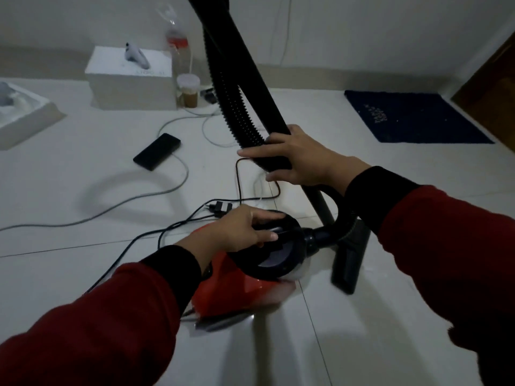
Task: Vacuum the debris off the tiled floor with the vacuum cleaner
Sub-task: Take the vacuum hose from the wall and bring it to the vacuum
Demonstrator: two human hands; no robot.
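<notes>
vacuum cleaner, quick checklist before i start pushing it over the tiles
1. Right hand grips the black rigid wand tube: ok.
2. Left hand holds the red vacuum body at its black round end: ok.
3. Black floor nozzle flat on the white tiled floor: cannot tell.
4. Path free of the thin black power cord: not ok, it loops beside the body.
5. Black phone out of the way: not ok.
</notes>
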